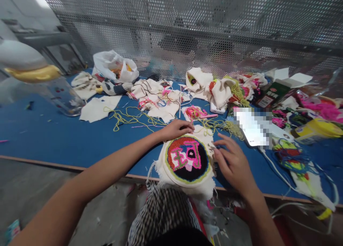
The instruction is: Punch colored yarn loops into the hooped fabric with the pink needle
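A round embroidery hoop [164, 167] holds white cloth with looped yarn work [187, 158] in orange, black, pink and green, framed by a yellow-green ring. It lies at the table's front edge, frayed cloth hanging over toward my lap. My left hand [177, 129] rests along the hoop's far edge, its fingers loosely bent over the cloth. Right of the hoop is my right hand [230, 162], fingers apart and thumb near the cloth's edge. Small details between that hand and the hoop are blurred. Just beyond the hoop lies a pink pen-like tool [209, 116] beside pink and red yarn.
Loose yellow-green yarn [134, 117] trails across the blue table [53, 138]. Cloth scraps [152, 96] and a white plastic bag [115, 67] sit behind. A lit phone [250, 128], a cable, an open box [278, 90] and yarn heaps crowd the right. A clear container [65, 99] stands left.
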A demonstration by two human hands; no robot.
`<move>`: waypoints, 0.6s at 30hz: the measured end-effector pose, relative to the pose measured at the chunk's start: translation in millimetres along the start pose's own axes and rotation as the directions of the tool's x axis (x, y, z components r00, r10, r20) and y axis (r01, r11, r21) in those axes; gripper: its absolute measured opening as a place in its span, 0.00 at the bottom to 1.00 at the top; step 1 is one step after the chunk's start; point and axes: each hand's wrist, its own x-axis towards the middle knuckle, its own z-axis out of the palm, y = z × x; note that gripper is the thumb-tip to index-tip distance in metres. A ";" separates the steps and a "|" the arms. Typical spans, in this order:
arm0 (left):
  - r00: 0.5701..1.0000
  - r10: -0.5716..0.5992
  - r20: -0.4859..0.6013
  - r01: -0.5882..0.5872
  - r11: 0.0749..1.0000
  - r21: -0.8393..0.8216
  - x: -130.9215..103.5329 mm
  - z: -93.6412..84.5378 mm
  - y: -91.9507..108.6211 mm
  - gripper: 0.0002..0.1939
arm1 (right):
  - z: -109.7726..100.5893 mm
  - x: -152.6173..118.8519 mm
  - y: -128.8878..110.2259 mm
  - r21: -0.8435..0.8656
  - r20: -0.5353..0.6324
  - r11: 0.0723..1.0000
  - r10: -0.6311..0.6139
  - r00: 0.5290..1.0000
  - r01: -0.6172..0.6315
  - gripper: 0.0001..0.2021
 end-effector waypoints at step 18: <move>1.000 -0.015 -0.012 0.014 0.999 -0.043 -0.4 1.7 -0.4 0.12 | -77.7 -93.1 21.6 -0.358 0.150 0.877 0.394 0.907 -0.321 0.26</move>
